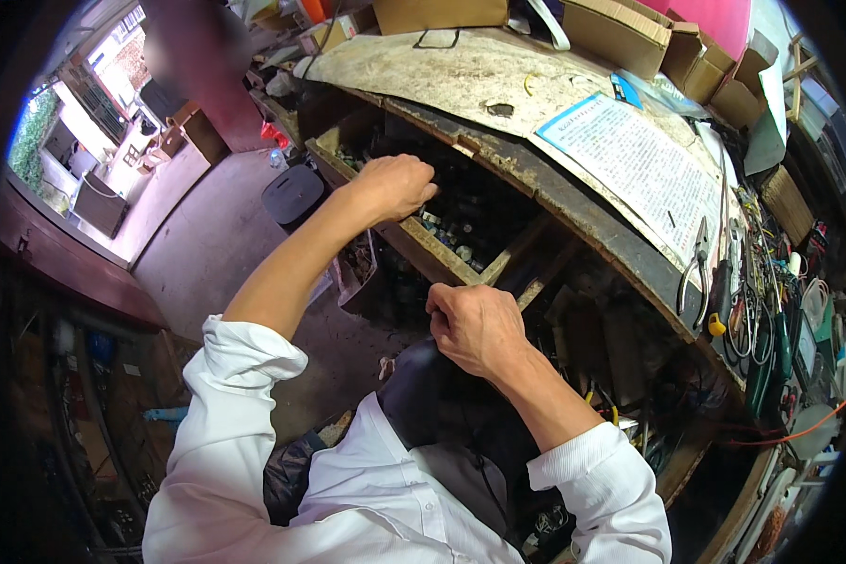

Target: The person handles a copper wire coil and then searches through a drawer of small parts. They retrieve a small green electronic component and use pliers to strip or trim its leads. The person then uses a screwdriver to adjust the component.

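Observation:
A wooden drawer (439, 254) stands pulled out from under the workbench, with many small loose parts (462, 252) lying in it. Over its left portion is my left hand (395, 188), fingers curled downward; whatever they hold, if anything, is hidden. My right hand (481, 327) is closed beside the drawer's near right corner, knuckles up. Its fingertips are turned out of sight, so I cannot tell whether it grips the wood or some small thing.
The worn workbench top (423, 66) carries a printed sheet (630, 169) and cardboard boxes (620, 33). Pliers (696, 268) and other hand tools crowd its right end. A dark lidded bin (293, 195) stands on the floor, left of the drawer. Another person (202, 75) stands beyond.

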The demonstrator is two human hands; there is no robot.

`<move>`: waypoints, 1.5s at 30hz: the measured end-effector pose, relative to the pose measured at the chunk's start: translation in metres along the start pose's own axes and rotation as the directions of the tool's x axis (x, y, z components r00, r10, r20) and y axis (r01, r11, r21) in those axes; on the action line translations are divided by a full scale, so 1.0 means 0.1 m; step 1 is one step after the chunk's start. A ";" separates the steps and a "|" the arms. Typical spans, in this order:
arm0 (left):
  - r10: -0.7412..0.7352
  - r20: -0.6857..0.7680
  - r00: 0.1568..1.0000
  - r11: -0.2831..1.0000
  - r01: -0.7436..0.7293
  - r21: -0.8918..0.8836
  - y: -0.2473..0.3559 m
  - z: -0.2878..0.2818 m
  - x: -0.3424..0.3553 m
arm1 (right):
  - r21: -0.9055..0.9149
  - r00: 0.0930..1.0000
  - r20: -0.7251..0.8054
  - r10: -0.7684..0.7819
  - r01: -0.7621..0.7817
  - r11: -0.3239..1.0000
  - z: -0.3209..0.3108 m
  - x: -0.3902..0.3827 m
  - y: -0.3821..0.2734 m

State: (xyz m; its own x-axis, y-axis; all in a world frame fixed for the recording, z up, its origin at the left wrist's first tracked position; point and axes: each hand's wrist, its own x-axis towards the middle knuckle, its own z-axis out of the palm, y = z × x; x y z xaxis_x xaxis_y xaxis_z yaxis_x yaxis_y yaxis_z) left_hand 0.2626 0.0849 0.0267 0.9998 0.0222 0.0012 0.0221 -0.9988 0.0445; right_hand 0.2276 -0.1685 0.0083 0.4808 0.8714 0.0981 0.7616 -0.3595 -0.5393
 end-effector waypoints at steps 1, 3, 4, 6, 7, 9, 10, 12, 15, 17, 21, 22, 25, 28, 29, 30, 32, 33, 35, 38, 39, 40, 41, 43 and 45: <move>-0.014 -0.023 1.000 1.000 0.013 -0.015 0.06 0.01 -0.02 | -0.001 1.000 -0.006 0.000 0.000 1.000 0.01 0.00 0.01; -0.042 -0.069 0.997 0.998 0.039 -0.046 0.17 0.01 -0.03 | -0.003 1.000 -0.013 0.003 -0.003 1.000 0.01 -0.01 0.03; -0.066 -0.038 0.997 0.996 0.063 -0.068 0.18 0.00 -0.03 | -0.002 1.000 -0.012 0.000 0.000 1.000 0.01 -0.01 0.02; -0.076 0.057 0.996 0.989 0.082 -0.121 0.27 -0.21 -0.08 | -0.001 1.000 -0.008 0.002 -0.002 1.000 0.00 -0.01 0.02; -0.080 0.103 0.991 0.985 0.095 -0.146 0.29 -0.28 -0.11 | -0.002 1.000 -0.003 0.000 0.000 1.000 -0.01 0.00 0.01; -0.032 0.122 0.992 0.989 0.049 -0.141 0.20 -0.23 -0.08 | -0.003 1.000 0.000 -0.006 0.006 1.000 0.00 0.00 0.00; -0.021 0.138 0.990 0.988 0.041 -0.150 0.22 -0.23 -0.05 | -0.007 1.000 -0.004 -0.006 0.006 1.000 0.00 0.00 0.01; -0.050 0.105 0.993 0.973 0.073 -0.218 0.31 -0.19 0.00 | -0.012 1.000 -0.008 -0.007 0.007 1.000 0.00 -0.01 0.02; -0.097 0.140 0.985 0.965 0.128 -0.230 0.50 -0.18 0.14 | -0.010 1.000 -0.004 -0.008 0.008 1.000 0.00 -0.01 0.02; -0.152 0.153 0.976 0.906 0.199 -0.373 0.55 -0.11 0.25 | -0.001 1.000 -0.002 -0.006 0.006 1.000 0.00 0.00 0.01; -0.223 0.103 0.969 0.595 0.219 -0.773 0.48 0.20 0.46 | 0.014 1.000 -0.021 -0.017 0.018 1.000 0.01 0.00 0.01; -0.168 0.084 0.982 0.457 0.153 -0.876 0.52 0.17 0.44 | 0.017 1.000 -0.020 -0.010 0.011 1.000 0.02 -0.01 0.02; 0.010 0.053 0.999 0.355 0.046 -0.934 0.45 0.09 0.29 | 0.009 1.000 -0.019 -0.014 0.014 1.000 0.01 -0.01 0.03; 0.066 -0.007 0.998 0.540 -0.042 -0.841 0.15 0.01 0.21 | 0.004 1.000 -0.016 -0.012 0.012 1.000 0.01 -0.01 0.03; 0.086 -0.021 0.996 0.579 -0.067 -0.813 0.01 -0.05 0.19 | 0.004 1.000 -0.013 -0.012 0.012 1.000 0.02 -0.01 0.03; 0.044 -0.102 0.994 0.687 -0.104 -0.720 -0.08 -0.07 0.13 | 0.008 1.000 -0.017 -0.009 0.009 1.000 0.03 -0.01 0.03; -0.009 -0.147 0.989 0.823 -0.076 -0.563 -0.16 -0.24 -0.01 | 0.014 1.000 -0.023 -0.005 0.006 1.000 0.03 -0.01 0.04; -0.030 -0.108 0.994 0.859 -0.030 -0.512 -0.19 -0.29 -0.05 | 0.012 1.000 -0.020 -0.001 0.002 1.000 0.03 -0.01 0.04; -0.027 -0.027 0.999 0.892 0.011 -0.453 -0.25 -0.26 -0.11 | 0.010 1.000 -0.014 0.000 0.001 1.000 0.01 0.00 0.02; 0.087 0.059 0.994 0.922 -0.058 -0.382 -0.22 -0.16 -0.15 | 0.002 1.000 -0.011 -0.002 0.002 1.000 0.01 0.00 0.02; 0.042 0.116 0.992 0.948 -0.003 -0.318 -0.19 -0.15 -0.11 | 0.003 1.000 -0.007 -0.002 0.002 1.000 0.01 0.00 0.02; -0.005 0.169 0.986 0.967 0.048 -0.250 -0.04 -0.24 -0.07 | 0.003 1.000 -0.003 0.001 -0.001 1.000 0.00 0.00 0.02; -0.055 0.219 0.974 0.979 0.095 -0.178 0.05 -0.28 -0.04 | 0.003 1.000 0.000 0.004 -0.004 1.000 0.00 0.00 0.02; 0.009 0.175 0.985 0.990 0.015 -0.140 0.05 -0.15 0.07 | 0.010 1.000 -0.011 0.003 -0.003 1.000 0.01 -0.01 0.03; 0.032 0.103 0.994 0.995 -0.022 -0.093 0.10 -0.10 0.14 | 0.016 1.000 -0.011 0.000 0.001 1.000 0.01 0.00 0.03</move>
State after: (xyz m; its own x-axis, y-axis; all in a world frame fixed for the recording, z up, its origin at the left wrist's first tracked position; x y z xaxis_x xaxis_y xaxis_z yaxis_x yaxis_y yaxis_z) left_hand 0.2768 0.0761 0.0376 0.9948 -0.0142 -0.1008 -0.0003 -0.9906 0.1371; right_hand 0.2294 -0.1691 0.0055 0.4851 0.8678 0.1072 0.7547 -0.3536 -0.5527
